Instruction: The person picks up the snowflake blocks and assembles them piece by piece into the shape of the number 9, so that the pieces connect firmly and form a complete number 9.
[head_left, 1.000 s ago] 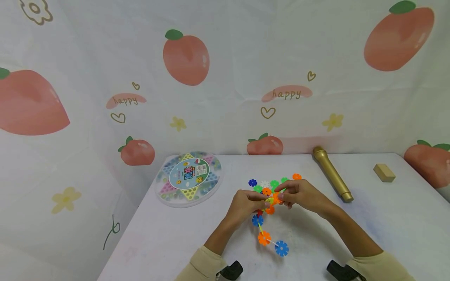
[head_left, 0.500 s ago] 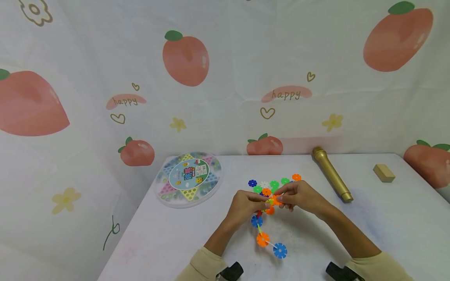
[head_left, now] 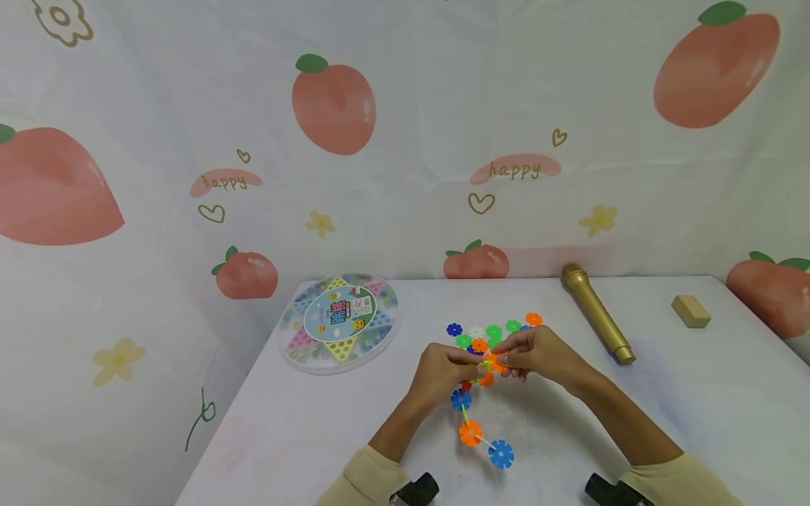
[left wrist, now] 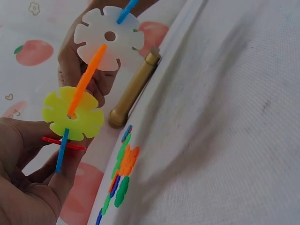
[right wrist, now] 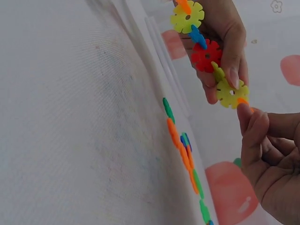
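My left hand (head_left: 439, 372) pinches a yellow snowflake disc (right wrist: 227, 96) at one end of a chain of slotted plastic discs. An orange snowflake disc (head_left: 496, 362) is pinched between the thumb and fingers of my right hand (head_left: 544, 355), its edge meeting the yellow one; whether it is slotted in cannot be told. Below the left hand the chain hangs over the table, with a red disc (right wrist: 205, 57), an orange disc (head_left: 471, 433) and a blue disc (head_left: 501, 455) among its links. The left wrist view shows a white disc (left wrist: 89, 30) in it too.
Loose snowflake discs, such as a green one (head_left: 493, 331) and a dark blue one (head_left: 454, 329), lie beyond the hands. A round Chinese checkers board (head_left: 294, 360) stands at the back left. To the right lie a gold microphone (head_left: 598, 313) and a wooden block (head_left: 692, 311).
The hanging end of the chain has swung slightly left and down. Both hands stay almost in place, with the orange disc held against the yellow one.
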Available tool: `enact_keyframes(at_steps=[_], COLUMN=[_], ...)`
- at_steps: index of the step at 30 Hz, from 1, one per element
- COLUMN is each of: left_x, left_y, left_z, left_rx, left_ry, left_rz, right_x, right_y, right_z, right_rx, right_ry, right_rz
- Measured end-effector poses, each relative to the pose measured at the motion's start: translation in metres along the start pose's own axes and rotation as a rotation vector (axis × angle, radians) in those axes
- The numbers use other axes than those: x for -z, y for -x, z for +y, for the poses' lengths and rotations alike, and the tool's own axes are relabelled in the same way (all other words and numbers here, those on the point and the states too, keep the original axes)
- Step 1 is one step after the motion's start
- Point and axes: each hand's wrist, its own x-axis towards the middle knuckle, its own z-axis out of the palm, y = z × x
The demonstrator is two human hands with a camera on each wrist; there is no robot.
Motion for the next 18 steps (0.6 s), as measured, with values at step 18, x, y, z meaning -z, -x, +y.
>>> enact_keyframes(at_steps=[18], left_x=[-0.0033], left_y=[0.0022], left_z=[0.0024], left_rx=[-0.013], left_ry=[-0.046], left_rz=[-0.001], right_x=[-0.0022], right_y=[-0.0006], right_z=[0.0027], right_rx=[-0.012], right_ry=[-0.003], right_rz=[-0.033])
